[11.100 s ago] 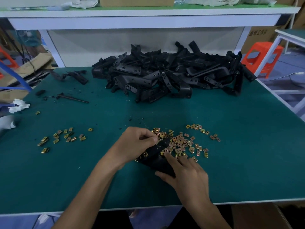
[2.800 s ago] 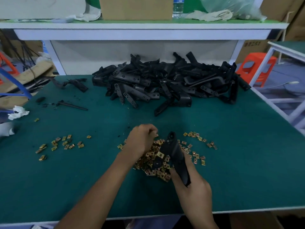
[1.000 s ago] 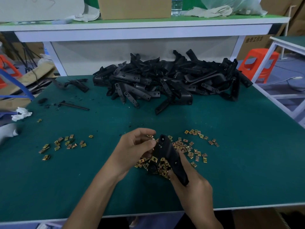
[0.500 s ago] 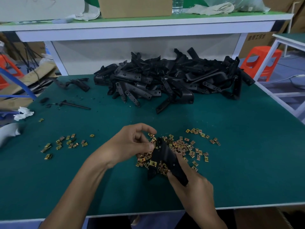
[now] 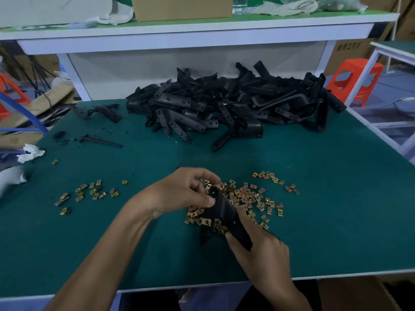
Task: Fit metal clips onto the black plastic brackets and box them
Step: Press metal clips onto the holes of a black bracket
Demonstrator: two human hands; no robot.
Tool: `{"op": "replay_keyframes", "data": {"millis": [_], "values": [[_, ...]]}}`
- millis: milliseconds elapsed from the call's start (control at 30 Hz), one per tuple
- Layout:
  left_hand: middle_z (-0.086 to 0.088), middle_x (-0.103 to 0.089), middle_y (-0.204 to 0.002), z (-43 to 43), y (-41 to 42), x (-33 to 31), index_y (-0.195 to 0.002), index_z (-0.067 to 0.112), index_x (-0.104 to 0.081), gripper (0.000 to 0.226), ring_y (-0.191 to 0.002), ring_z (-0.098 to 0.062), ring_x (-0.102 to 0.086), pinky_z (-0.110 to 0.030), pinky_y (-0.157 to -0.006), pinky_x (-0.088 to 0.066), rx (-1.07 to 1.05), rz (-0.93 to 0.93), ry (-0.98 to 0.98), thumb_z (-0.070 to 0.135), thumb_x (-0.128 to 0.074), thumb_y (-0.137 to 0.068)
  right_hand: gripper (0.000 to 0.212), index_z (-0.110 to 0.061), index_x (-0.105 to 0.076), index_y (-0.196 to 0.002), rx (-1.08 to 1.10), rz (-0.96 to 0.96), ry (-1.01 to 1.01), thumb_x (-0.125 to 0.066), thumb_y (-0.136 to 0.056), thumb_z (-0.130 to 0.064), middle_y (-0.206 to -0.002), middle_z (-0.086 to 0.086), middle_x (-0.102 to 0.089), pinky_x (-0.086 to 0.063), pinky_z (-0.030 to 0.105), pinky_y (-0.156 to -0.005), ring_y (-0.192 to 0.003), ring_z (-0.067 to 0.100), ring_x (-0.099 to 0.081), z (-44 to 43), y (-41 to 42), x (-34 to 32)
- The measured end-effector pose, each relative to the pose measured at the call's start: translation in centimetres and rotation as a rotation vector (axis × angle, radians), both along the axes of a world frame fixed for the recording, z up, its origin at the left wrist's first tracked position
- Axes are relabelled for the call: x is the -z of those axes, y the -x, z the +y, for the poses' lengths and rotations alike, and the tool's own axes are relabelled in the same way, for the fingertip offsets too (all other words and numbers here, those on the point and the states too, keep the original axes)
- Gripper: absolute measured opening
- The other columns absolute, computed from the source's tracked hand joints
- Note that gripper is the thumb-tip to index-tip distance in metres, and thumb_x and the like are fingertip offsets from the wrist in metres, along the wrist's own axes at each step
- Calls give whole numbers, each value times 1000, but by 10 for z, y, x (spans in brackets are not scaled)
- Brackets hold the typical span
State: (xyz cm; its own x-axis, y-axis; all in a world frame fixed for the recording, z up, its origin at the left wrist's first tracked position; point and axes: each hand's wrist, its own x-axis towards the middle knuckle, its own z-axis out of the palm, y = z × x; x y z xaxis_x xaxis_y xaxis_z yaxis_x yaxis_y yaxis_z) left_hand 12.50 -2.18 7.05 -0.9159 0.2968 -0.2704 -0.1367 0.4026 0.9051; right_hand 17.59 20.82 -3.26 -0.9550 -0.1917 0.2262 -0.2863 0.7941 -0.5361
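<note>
R hand [image 5: 262,250] grips bracket [image 5: 224,209] near end, L hand [image 5: 182,191] pinches far end. We'd slide clips [image 5: 247,196] on square.

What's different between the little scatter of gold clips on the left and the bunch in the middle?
The left scatter is smaller and sparse, with nothing touching it; the middle bunch is larger, denser, and partly under the black bracket. Both are gold-coloured clips on the green table.
</note>
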Motion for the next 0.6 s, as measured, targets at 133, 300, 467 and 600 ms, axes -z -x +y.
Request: {"op": "replay_keyframes", "data": {"millis": [133,300,467,600], "values": [[5,-63,-69,-2,-4,4,-120,32,-66,37,-61,-5,-55,-20,-59,-48,-22,-4,9,15,-76,-89,68,-54,-37,-148,-3,-1,17,-62,-84,-58,-90,-12,-73,-50,34,-54,-74,17,-70,-1,0,0],[4,-66,-72,0,-10,9,-116,33,-70,31,-61,-7,-56,-21,-57,-47,-94,30,0,17,-76,-90,69,-54,-34,-148,8,19,41,-66,-87,-54,-94,-14,-73,-50,35,-56,-79,18,-71,-2,-1,4],[5,-72,-77,22,-16,14,-110,28,-70,23,-63,-2,-59,-17,-60,-45,-249,153,-59,17,-74,-91,70,-49,-38,-148,81,52,124,-71,-86,-48,-91,-14,-73,-50,32,-57,-81,13,-67,-2,0,3],[8,-75,-82,47,-8,10,-94,29,-72,8,-74,-3,-68,-22,-71,-51,-328,318,13,24,-75,-90,69,-57,-36,-142,129,-87,379,-73,-87,-40,-105,-14,-74,-53,30,-74,-96,13,-67,1,3,2]]}}
